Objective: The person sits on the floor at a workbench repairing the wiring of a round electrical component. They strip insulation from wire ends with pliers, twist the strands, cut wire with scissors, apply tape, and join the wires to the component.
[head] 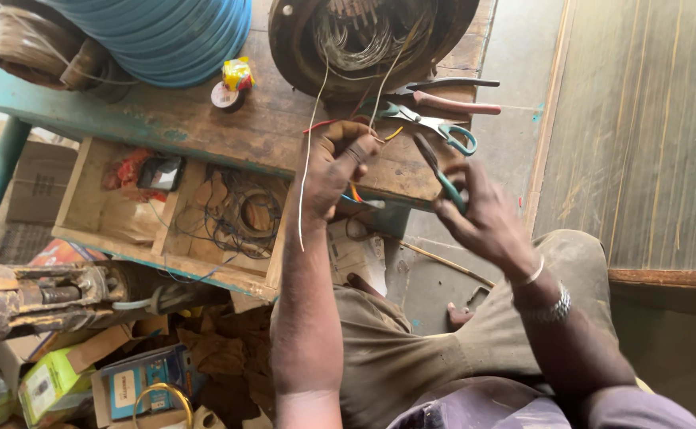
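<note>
1. Left hand (338, 163): just left of frame centre, grip closed around a bundle of thin wires (310, 151), white, red and yellow strands among them; a white strand hangs down toward 6 o'clock.
2. Right hand (479, 210): at 3 o'clock of the left hand, grip wrapped about the teal handles of a pair of scissors (435, 168), blades pointing to 11 o'clock toward the wires.
3. Second scissors (435, 127), teal-handled, lie on the wooden desk (205, 119) at 12 o'clock of the right hand, with red-handled pliers (451, 102) just above.
4. Motor stator (364, 36), at 12 o'clock; the held wires lead up to its windings.
5. Blue cable spool (165, 32), at 10 o'clock.
6. Open wooden drawer (173, 208), at 9 o'clock, holding tangled wire.
</note>
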`<act>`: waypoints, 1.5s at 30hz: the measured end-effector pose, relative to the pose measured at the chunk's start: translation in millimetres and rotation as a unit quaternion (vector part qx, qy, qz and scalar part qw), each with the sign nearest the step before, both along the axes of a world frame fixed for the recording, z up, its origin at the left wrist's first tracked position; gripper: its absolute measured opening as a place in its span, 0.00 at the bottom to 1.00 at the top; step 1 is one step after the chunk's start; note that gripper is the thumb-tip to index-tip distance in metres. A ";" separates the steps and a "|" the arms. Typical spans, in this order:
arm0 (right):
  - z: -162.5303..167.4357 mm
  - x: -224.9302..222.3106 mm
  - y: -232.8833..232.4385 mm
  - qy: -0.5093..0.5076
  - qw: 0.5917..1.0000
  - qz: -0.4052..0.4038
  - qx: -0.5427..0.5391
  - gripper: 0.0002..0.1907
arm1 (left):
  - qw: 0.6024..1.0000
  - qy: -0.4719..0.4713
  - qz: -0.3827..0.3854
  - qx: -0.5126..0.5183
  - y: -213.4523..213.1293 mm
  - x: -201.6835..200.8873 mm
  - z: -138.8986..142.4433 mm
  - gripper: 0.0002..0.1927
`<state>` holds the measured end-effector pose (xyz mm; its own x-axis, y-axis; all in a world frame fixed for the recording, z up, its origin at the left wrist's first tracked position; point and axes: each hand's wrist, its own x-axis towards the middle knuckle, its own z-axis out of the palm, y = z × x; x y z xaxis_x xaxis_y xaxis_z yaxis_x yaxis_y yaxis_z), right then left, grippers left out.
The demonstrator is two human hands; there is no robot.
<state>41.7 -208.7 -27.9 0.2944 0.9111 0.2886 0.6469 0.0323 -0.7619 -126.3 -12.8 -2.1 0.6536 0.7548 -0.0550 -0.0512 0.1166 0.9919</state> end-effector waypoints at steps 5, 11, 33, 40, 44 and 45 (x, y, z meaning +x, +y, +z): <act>18.9 -0.5 55.7 -0.217 0.958 -0.040 -0.181 0.19 | 1.000 -0.009 -0.008 0.015 8.4 -5.4 7.4 0.13; 2.8 -27.5 117.2 -0.296 0.948 -0.053 0.101 0.44 | 0.999 0.020 0.006 0.036 9.2 -4.1 8.3 0.14; 21.3 143.3 69.6 -0.478 0.829 0.024 -0.289 0.17 | 0.998 0.013 -0.064 -0.006 10.2 11.3 -9.5 0.12; -28.8 138.9 25.1 -0.094 0.961 -0.042 -0.257 0.12 | 0.998 0.040 -0.041 -0.003 5.5 17.1 -11.6 0.11; -32.2 103.1 -10.9 -0.125 0.992 -0.022 -0.023 0.12 | 0.999 0.013 -0.041 0.022 2.2 23.9 -14.6 0.09; -28.2 96.4 -15.6 -0.225 0.974 -0.039 0.002 0.16 | 0.999 -0.011 -0.046 0.007 0.4 25.5 -15.2 0.08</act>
